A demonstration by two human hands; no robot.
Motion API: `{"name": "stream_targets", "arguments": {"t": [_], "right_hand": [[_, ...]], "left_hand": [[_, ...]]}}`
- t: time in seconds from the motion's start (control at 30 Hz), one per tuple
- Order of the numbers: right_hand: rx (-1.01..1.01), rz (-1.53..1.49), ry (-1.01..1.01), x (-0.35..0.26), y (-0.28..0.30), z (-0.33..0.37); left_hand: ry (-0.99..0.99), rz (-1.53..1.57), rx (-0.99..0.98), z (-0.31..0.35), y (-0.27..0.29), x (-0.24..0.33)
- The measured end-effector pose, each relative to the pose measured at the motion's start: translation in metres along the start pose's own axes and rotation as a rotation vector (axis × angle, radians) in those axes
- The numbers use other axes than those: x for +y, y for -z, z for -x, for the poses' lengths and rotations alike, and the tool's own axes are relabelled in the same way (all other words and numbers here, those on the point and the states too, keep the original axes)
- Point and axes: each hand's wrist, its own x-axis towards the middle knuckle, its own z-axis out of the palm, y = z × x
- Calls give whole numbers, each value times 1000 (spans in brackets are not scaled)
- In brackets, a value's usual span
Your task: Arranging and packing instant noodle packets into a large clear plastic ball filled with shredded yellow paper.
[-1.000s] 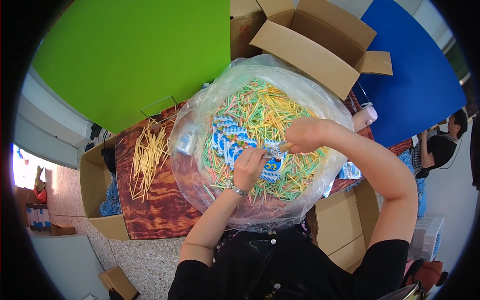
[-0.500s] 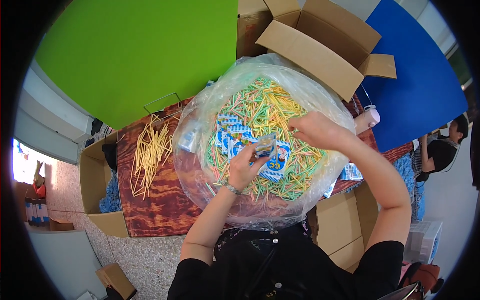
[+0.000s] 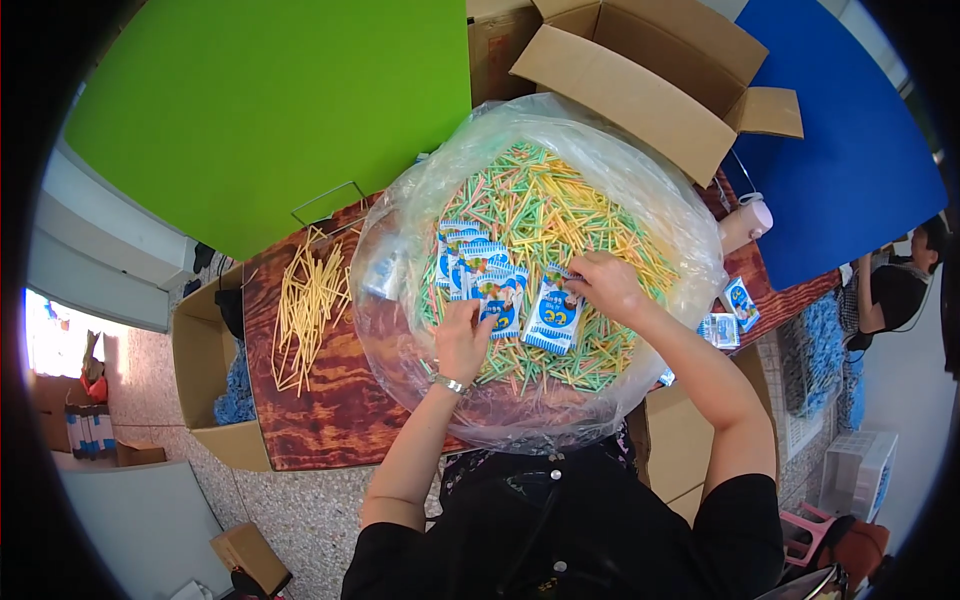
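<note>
A large clear plastic bag (image 3: pixel 400 350), its mouth spread wide, holds a heap of thin yellow, green and pink sticks (image 3: pixel 560 205). Several small blue-and-white packets (image 3: pixel 463 241) overlap on the left of the heap. My left hand (image 3: pixel 461 342) is closed at the lower left edge of the front packet (image 3: pixel 507 308), thumb and fingers together on it. Beside that one, another blue-and-white packet (image 3: pixel 553 318) lies tilted over the sticks. At its upper right corner, my right hand (image 3: pixel 608 287) pinches it, fingertips partly hidden.
Loose pale yellow sticks (image 3: pixel 310 315) lie left of the bag on the reddish wooden table (image 3: pixel 330 435). An open carton (image 3: pixel 630 90) stands behind. At the right are a pink cup (image 3: pixel 745 222) and more packets (image 3: pixel 722 330). A person (image 3: pixel 895 297) sits far right.
The packet my left hand held up over the pile is lowered, and that hand has shifted left and down. My right hand has moved from the sticks down to a packet's corner.
</note>
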Motion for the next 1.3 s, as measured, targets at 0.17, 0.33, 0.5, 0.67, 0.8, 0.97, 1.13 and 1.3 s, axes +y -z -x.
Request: {"name": "stream_targets", "arguments": {"t": [0.17,0.33,0.5,0.67,0.8,0.97,1.13,1.3], "right_hand": [[205,91,224,0,8,4],[115,-194,209,-5,41,11],[-30,-484,136,-29,47,16],[-66,-553,143,-18,50,21],[64,-688,58,38,53,9],[49,-211,-434,170,50,6],[-42,-19,-273,169,47,11],[-38,-125,-225,170,43,17]], "left_hand": [[-164,-250,239,0,-3,11],[-342,-333,305,-5,4,49],[-382,-13,118,-7,-15,75],[104,320,-230,-19,-19,86],[120,362,-184,-18,-24,83],[117,439,-211,-17,-35,79],[138,429,-229,-15,-29,80],[134,432,-228,-17,-36,77]]}}
